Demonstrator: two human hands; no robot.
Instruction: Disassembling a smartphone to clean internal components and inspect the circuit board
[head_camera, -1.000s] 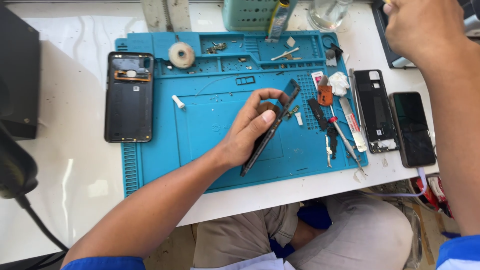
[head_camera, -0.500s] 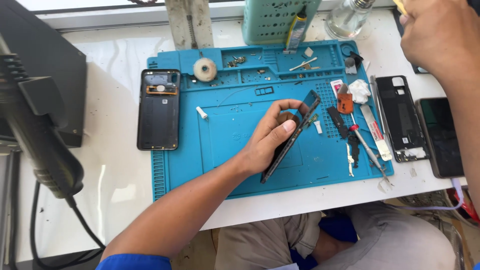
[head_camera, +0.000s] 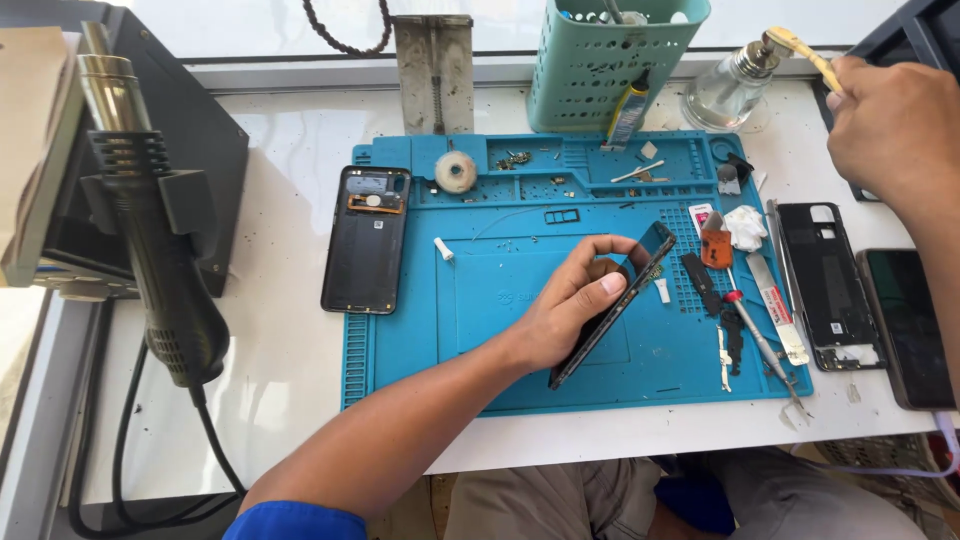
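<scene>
My left hand (head_camera: 570, 315) pinches a dark phone (head_camera: 615, 300) by its long edges, thumb on the near edge and fingers curled over the far one, holding it tilted on edge just above the middle of the blue mat (head_camera: 420, 340). My right hand (head_camera: 890, 130) is up at the far right corner of the worktop (head_camera: 280, 400), closed around a thin yellowish tool (head_camera: 805, 52) beside the glass bottle (head_camera: 728, 88); I think it is a pair of tweezers, though my fist hides most of it.

The risk I see is the one-handed hold: the phone rests on fingertips alone, so if my thumb slides it could drop onto the mat, or onto the screwdriver (head_camera: 752, 325) and loose strips lying just to its right. My right forearm also hangs above the black frame (head_camera: 828, 285) and the other handset (head_camera: 905, 325), so a careless sweep could knock them off the edge.

The phone sits well apart from my right hand, lower and to its left.
</scene>
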